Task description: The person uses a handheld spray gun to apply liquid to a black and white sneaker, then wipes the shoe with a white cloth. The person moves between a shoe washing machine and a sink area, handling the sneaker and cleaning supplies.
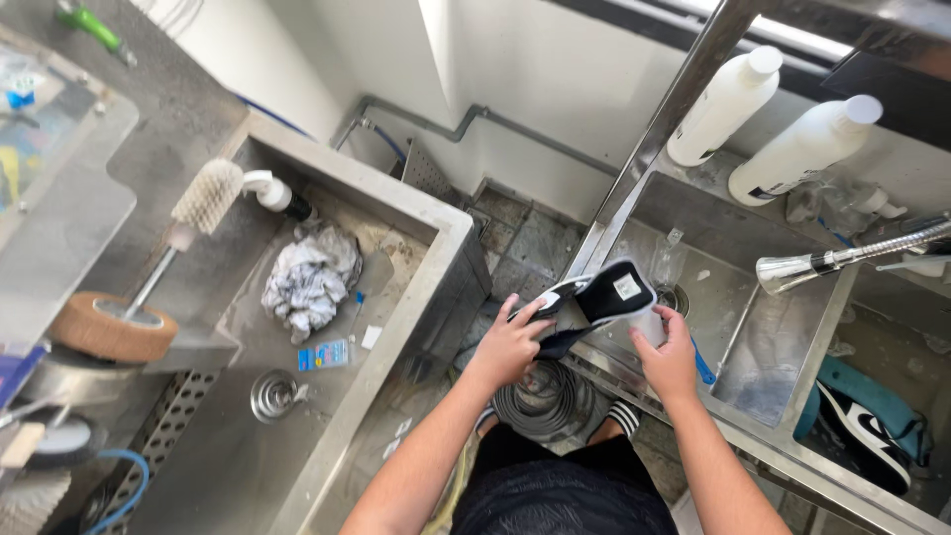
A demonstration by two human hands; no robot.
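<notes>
Head view, looking straight down: a black and white shoe [592, 297] is held over the near rim of the steel sink [753, 347], at that sink's left end. The left hand [510, 345] is clamped on the shoe's left side, fingers curled over its edge; the right hand [669, 357] is closed on its right side from below, thumb up against the sole. Behind the steel sink, two white bottles [728, 104] are seen lying on the ledge, and a chrome spray head [792, 272] is held out over its right part. A second black and white shoe [872, 436] is seen in the compartment right of the steel sink. Well left of the steel sink, a concrete basin [396, 327] is seen with a crumpled rag [312, 277] in it and a white brush [206, 196] on its far left edge
</notes>
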